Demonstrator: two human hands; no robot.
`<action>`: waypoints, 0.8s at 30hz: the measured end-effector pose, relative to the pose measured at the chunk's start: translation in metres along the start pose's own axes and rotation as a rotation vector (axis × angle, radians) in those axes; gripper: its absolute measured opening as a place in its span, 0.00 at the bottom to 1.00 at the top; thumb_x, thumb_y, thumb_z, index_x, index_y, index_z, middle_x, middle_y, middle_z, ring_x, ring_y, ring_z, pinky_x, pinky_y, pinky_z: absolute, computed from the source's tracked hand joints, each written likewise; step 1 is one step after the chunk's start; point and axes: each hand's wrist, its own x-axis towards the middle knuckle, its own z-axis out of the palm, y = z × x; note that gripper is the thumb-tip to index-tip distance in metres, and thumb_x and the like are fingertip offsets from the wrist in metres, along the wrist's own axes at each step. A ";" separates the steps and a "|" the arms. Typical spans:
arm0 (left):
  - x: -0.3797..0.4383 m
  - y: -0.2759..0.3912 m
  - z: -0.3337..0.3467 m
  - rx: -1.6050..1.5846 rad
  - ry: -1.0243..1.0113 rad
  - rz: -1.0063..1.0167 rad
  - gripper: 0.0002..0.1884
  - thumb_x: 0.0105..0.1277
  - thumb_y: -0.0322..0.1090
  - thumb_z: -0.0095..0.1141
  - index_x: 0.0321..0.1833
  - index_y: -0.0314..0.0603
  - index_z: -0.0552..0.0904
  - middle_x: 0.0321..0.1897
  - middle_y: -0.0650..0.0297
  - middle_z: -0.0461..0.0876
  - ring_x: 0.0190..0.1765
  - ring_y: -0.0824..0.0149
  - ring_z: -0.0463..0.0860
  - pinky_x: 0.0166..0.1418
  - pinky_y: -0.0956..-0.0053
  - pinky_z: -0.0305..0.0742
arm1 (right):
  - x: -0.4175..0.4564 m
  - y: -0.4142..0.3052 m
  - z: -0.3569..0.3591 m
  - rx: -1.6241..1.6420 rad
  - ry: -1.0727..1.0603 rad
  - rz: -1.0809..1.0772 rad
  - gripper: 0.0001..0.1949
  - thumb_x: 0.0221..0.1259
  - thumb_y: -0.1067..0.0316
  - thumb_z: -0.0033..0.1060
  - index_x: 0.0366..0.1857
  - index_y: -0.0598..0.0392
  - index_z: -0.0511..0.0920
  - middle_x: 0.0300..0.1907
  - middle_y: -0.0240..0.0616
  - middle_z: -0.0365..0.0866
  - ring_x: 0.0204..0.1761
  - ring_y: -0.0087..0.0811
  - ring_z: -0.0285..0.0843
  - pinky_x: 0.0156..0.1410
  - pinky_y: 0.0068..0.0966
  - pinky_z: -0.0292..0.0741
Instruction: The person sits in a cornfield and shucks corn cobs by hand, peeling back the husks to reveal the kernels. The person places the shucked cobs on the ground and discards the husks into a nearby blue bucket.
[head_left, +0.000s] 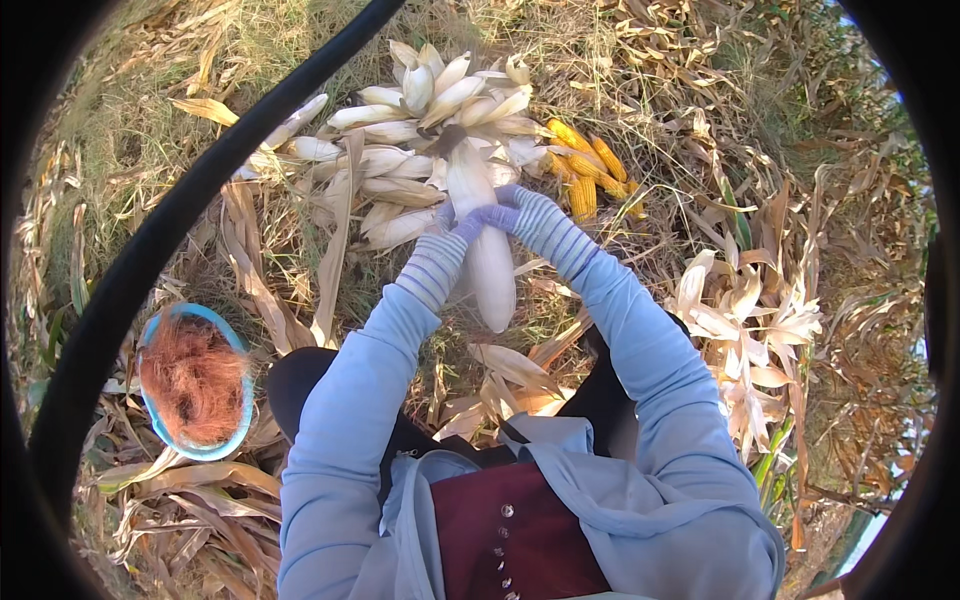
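Both hands wear purple-and-white striped knit gloves and hold one large corn ear in its pale husk (491, 277). My left hand (456, 223) grips its left side, and my right hand (510, 210) its right side, near the ear's middle. The ear's dark silk tuft (451, 140) points away from me, its rounded end towards my lap. Beyond the hands lies a pile of corn ears in dry husks (405, 169). Several bare yellow corn cobs (583, 196) lie together to the right of that pile. My fingertips are partly hidden by the gloves and the ear.
A blue oval basin (242, 420) full of reddish-brown corn silk (196, 379) stands on the left. Stripped husks (739, 330) are heaped on the right, and dry corn leaves (217, 517) cover the ground at lower left. A dark strap or cable (187, 191) crosses the view's left side.
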 end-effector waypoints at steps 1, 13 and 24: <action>0.004 0.000 -0.004 0.062 0.028 0.011 0.23 0.62 0.31 0.57 0.59 0.39 0.67 0.48 0.58 0.76 0.45 0.65 0.79 0.48 0.71 0.78 | 0.006 0.006 0.003 0.032 -0.003 0.030 0.24 0.54 0.51 0.59 0.46 0.63 0.76 0.40 0.47 0.80 0.43 0.34 0.78 0.51 0.27 0.72; 0.001 0.001 0.013 -0.037 0.054 -0.076 0.35 0.57 0.49 0.62 0.63 0.40 0.65 0.52 0.59 0.74 0.51 0.65 0.76 0.55 0.70 0.73 | 0.007 0.003 -0.009 0.901 -0.178 0.068 0.19 0.57 0.68 0.58 0.52 0.64 0.71 0.46 0.38 0.77 0.46 0.30 0.75 0.56 0.25 0.72; 0.014 0.008 -0.023 -0.137 0.320 0.069 0.34 0.60 0.54 0.56 0.62 0.38 0.65 0.52 0.53 0.73 0.51 0.60 0.75 0.58 0.71 0.70 | -0.029 -0.023 -0.031 1.071 -0.260 0.012 0.21 0.60 0.51 0.55 0.48 0.58 0.71 0.26 0.32 0.75 0.25 0.24 0.73 0.32 0.21 0.73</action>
